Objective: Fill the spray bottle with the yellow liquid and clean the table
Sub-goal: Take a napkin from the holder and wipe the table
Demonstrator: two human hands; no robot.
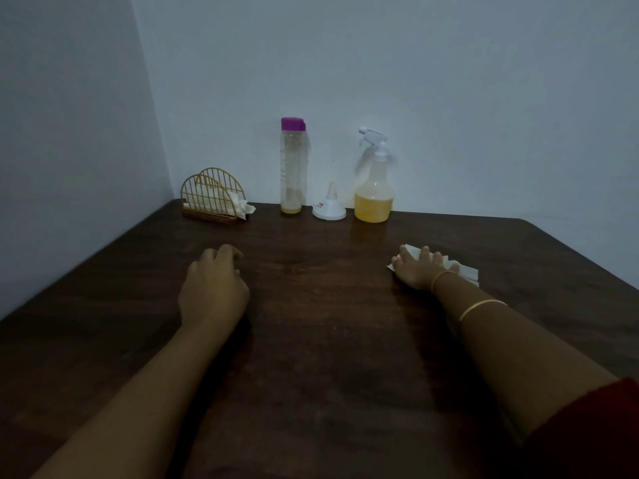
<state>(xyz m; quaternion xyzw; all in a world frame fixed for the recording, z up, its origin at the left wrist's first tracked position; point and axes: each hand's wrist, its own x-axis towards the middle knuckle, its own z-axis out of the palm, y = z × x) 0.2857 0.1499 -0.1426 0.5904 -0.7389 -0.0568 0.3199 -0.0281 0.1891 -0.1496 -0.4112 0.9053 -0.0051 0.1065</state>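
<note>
Fingers of my right hand (420, 269) lie flat atop one white paper tissue (466, 274). My left hand (212, 288) fingers curl loosely, empty. I count one clear plastic spray bottle (374, 188).

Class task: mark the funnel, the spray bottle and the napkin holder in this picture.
funnel (328, 211), head view, on its wide white base.
spray bottle (373, 203), head view, on the yellow-filled lower body.
napkin holder (207, 198), head view, on its front wire panel.

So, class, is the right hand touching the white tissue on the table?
Touching. The head view shows the right hand lying on top of the white tissue, its fingers spread across it.
</note>
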